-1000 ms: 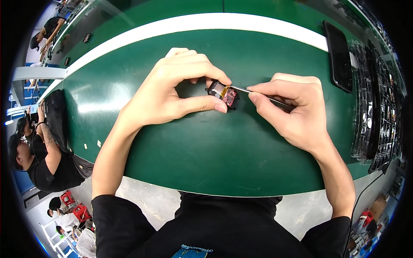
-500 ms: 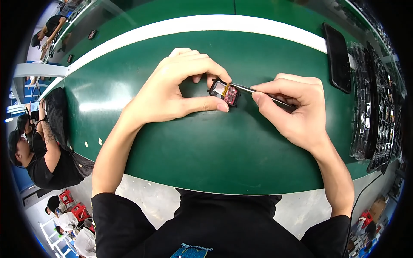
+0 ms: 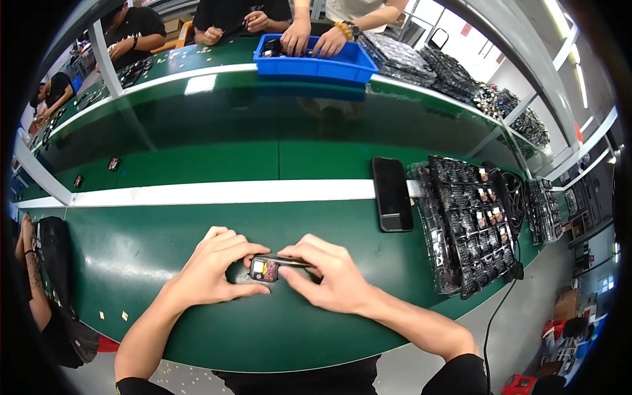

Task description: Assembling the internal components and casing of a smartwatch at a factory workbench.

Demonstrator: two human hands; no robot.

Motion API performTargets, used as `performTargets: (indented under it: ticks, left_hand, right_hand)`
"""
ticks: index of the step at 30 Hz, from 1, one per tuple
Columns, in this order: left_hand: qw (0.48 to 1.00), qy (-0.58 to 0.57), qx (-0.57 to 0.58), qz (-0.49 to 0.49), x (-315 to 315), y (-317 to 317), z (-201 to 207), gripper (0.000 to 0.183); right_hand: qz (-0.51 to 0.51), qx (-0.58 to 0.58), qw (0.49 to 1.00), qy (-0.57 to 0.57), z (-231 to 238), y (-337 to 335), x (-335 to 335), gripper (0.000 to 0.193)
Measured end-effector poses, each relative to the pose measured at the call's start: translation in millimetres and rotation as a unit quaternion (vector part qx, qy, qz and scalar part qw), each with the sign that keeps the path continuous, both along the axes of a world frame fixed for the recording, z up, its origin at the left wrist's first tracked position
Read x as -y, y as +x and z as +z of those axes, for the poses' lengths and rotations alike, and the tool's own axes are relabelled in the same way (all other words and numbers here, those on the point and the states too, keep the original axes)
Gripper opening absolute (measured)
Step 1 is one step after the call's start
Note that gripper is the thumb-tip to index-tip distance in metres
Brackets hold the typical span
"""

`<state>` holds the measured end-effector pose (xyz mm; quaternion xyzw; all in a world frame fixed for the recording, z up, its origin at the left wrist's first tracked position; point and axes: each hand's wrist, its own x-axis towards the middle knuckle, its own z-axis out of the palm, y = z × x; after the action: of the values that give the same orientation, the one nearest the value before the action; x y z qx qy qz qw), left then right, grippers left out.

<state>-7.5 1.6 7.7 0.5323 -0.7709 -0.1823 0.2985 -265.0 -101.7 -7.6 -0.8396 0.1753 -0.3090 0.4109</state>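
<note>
Held between the thumb and curved fingers of my left hand [image 3: 212, 268] is a small black electronic device casing [image 3: 272, 279]. Its upward side shows a pale rectangular part, a strip of yellow tape and a reddish circuit board. My right hand [image 3: 334, 275] pinches slim metal tweezers [image 3: 295, 261], which point left. They reach along the upper right edge of the casing, beside the left fingertips. Whether their tips grip anything is too small to tell. Both hands are low over the green bench top [image 3: 316, 336].
A black phone [image 3: 393, 191] rests against the white rail [image 3: 217, 192]. Right of it are stacked plastic trays [image 3: 471, 227] with small parts, and a cable [image 3: 490, 322]. Beyond the rail, other people's hands reach into a blue bin [image 3: 316, 68]. A black bag [image 3: 56, 250] sits at left.
The view has tilted upward, bringing in the far bench, the blue bin and other people. My left hand still holds the casing, and the tweezers now lie closer along its upper edge.
</note>
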Motion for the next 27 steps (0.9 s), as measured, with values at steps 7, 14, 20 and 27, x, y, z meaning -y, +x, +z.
performTargets:
  ticks: [7,14,20,27]
  left_hand:
    - [0.998,0.047,-0.038,-0.012,-1.6,3.0,1.8,0.068]
    - [0.997,0.066,-0.035,-0.016,-0.1,-3.5,7.2,0.073]
    - [0.998,0.052,-0.028,-0.011,-0.1,-5.2,4.9,0.069]
    - [0.999,0.037,-0.012,-0.019,-0.6,-4.7,4.6,0.055]
  right_hand:
    - [0.007,-0.097,0.99,-0.099,4.3,2.7,-6.3,0.048]
    - [0.009,-0.093,0.993,-0.068,-3.0,1.9,-3.6,0.044]
    - [0.005,-0.06,0.997,-0.049,-4.6,-4.3,0.2,0.043]
    - [-0.028,-0.071,0.992,-0.105,40.0,-34.6,-2.3,0.045]
